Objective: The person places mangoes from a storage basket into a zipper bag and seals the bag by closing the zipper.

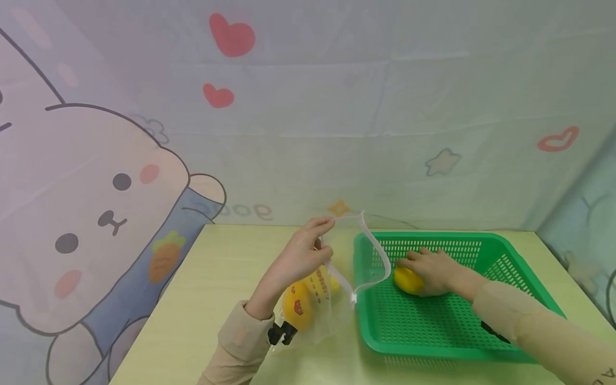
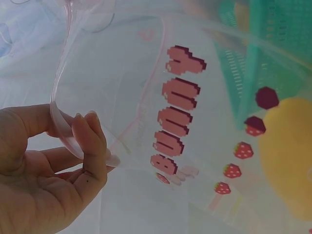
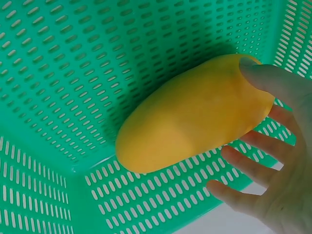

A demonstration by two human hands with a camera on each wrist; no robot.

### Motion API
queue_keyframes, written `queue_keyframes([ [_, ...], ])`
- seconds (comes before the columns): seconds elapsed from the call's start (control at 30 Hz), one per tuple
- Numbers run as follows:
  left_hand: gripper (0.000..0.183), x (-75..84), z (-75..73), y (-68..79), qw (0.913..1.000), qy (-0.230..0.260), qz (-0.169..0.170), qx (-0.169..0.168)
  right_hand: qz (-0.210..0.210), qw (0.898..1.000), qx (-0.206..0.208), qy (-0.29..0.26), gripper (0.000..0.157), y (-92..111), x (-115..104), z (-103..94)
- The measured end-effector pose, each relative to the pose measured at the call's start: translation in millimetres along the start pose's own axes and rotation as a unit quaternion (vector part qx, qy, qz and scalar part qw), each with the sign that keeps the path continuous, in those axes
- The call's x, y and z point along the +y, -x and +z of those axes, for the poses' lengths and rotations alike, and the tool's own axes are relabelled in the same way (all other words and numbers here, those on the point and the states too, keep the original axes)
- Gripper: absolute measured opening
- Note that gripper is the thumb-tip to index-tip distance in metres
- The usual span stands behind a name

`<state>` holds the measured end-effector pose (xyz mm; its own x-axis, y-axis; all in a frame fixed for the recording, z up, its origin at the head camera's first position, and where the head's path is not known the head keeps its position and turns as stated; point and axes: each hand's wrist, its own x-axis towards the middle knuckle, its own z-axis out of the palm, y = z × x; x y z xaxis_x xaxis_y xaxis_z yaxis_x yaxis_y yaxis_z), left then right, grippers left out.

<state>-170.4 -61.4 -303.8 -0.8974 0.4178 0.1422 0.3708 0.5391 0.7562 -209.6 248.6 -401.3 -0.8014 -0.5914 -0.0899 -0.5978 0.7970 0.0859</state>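
Observation:
My left hand (image 1: pixel 304 251) pinches the edge of a clear zip bag (image 2: pixel 131 97), whose mouth gapes toward the basket. Pink "BUNNY" lettering and small strawberries are printed on the bag. Inside its lower part lies a yellow mango (image 1: pixel 295 306), which shows through the film in the left wrist view too. Over at the right, my right hand (image 1: pixel 430 272) is down in a green basket (image 1: pixel 385 347), gripping a second yellow mango (image 3: pixel 190 117) by one end. The thumb lies on top of that fruit and the fingers reach along its side.
The slotted green basket stands right beside the bag on a pale yellow table (image 1: pixel 192 299). Behind the table hangs a cloth (image 1: pixel 308 117) printed with hearts and a cartoon bunny. A dark cable (image 1: pixel 610 299) runs at the right edge.

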Motion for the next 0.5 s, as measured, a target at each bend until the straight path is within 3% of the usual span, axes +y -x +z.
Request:
queue_keyframes([
  [0.5, 0.059, -0.8, -0.9, 0.5, 0.9999, -0.012, -0.003, -0.001, 0.044, 0.998, -0.042, -0.033, 0.084, -2.7, 2.2, 8.1],
])
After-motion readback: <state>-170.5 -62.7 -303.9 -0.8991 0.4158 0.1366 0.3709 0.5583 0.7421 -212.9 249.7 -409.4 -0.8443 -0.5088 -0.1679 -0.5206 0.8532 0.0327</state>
